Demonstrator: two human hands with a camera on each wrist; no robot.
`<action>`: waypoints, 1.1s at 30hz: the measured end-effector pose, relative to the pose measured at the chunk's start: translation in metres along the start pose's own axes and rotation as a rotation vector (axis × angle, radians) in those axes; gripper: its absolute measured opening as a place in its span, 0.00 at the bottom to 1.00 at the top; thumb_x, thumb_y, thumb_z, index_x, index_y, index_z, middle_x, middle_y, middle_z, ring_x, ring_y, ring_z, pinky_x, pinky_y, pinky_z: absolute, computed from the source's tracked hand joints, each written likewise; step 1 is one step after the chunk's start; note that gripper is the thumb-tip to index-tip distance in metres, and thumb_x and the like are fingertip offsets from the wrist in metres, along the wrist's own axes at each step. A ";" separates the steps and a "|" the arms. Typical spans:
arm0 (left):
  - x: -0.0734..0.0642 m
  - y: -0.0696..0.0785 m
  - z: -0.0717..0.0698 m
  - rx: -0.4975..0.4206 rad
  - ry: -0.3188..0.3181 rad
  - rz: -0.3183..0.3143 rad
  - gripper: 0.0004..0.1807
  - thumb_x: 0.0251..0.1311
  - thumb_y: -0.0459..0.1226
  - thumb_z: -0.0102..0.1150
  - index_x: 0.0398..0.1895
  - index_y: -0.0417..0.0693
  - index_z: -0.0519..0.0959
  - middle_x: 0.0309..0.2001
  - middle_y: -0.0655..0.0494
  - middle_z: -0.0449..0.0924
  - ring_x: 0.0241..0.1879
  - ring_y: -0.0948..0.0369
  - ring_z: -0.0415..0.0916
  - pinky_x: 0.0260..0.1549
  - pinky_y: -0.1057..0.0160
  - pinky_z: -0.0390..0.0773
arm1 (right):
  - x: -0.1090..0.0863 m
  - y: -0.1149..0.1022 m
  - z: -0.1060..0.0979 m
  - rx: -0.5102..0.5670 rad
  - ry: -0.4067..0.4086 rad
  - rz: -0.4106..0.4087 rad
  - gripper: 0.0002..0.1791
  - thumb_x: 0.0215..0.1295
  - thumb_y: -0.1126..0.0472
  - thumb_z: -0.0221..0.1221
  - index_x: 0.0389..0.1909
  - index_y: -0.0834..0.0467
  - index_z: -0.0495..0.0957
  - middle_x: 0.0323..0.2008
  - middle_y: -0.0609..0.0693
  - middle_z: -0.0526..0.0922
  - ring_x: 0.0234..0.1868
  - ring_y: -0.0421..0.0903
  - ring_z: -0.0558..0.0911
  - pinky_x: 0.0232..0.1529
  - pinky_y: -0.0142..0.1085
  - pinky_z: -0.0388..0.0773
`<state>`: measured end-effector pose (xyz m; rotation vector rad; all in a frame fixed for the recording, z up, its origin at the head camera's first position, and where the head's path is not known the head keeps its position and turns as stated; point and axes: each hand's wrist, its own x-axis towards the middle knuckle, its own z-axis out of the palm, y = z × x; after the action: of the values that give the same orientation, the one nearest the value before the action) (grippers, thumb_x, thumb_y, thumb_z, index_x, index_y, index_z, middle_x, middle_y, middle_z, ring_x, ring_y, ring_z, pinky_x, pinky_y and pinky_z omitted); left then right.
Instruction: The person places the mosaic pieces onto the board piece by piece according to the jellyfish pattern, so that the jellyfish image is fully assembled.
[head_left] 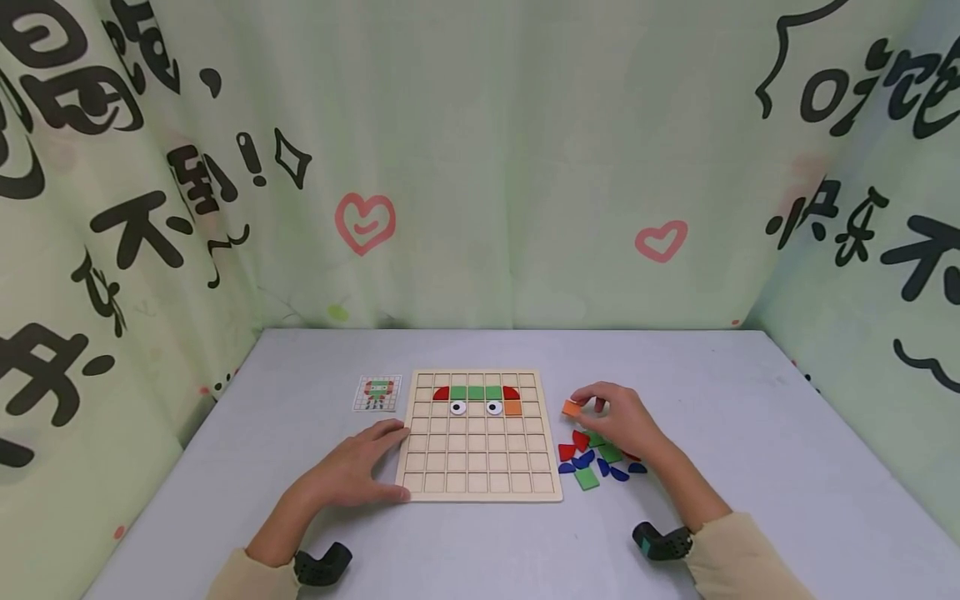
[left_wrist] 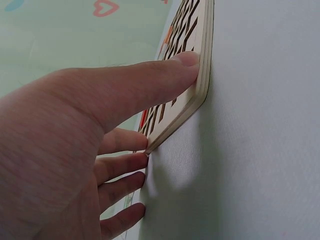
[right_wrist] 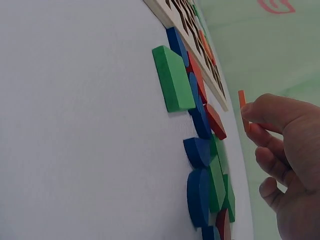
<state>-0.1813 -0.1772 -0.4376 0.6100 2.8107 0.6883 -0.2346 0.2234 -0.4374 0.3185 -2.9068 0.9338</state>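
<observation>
A wooden grid board lies on the table with red, green and orange blocks and two eye pieces in its upper rows. My left hand rests at the board's left side. Its thumb touches the near left corner from above, and the fairly straight fingers lie along the left edge. To the right of the board, my right hand pinches an orange square block between thumb and fingertips, above the table. The block is edge-on in the right wrist view. The other right fingers are curled.
Loose blocks lie right of the board below my right hand: green squares, red pieces and several blue rounded pieces. A small pattern card lies left of the board's top. A curtain stands behind the table.
</observation>
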 end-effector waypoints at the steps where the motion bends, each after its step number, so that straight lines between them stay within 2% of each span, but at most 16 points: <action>1: 0.000 0.000 0.000 -0.001 0.001 0.003 0.48 0.46 0.55 0.71 0.69 0.46 0.66 0.71 0.49 0.61 0.70 0.47 0.61 0.64 0.40 0.65 | 0.001 -0.002 0.001 0.002 -0.004 -0.003 0.16 0.56 0.58 0.68 0.47 0.55 0.83 0.42 0.51 0.84 0.39 0.46 0.74 0.33 0.29 0.75; 12: 0.002 -0.001 0.002 -0.001 0.001 -0.014 0.48 0.46 0.56 0.71 0.70 0.49 0.66 0.72 0.51 0.60 0.71 0.48 0.60 0.65 0.41 0.64 | 0.011 -0.021 0.014 0.054 -0.053 -0.007 0.16 0.57 0.59 0.67 0.47 0.54 0.83 0.43 0.50 0.84 0.40 0.46 0.73 0.30 0.30 0.76; 26: 0.002 -0.003 0.001 0.003 -0.001 -0.005 0.48 0.45 0.55 0.72 0.69 0.48 0.66 0.72 0.50 0.61 0.70 0.47 0.60 0.64 0.40 0.64 | 0.021 -0.039 0.031 0.078 -0.057 -0.112 0.13 0.58 0.60 0.66 0.45 0.53 0.84 0.42 0.47 0.85 0.37 0.43 0.73 0.34 0.29 0.73; 33: 0.002 -0.005 0.002 0.000 0.000 0.004 0.48 0.45 0.57 0.71 0.70 0.48 0.66 0.72 0.49 0.60 0.70 0.47 0.60 0.65 0.40 0.63 | 0.026 -0.045 0.039 0.102 -0.060 -0.153 0.13 0.57 0.63 0.66 0.45 0.55 0.84 0.41 0.48 0.85 0.36 0.44 0.74 0.32 0.28 0.73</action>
<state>-0.1840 -0.1796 -0.4414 0.6164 2.8100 0.6882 -0.2502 0.1600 -0.4399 0.5765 -2.8429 1.0659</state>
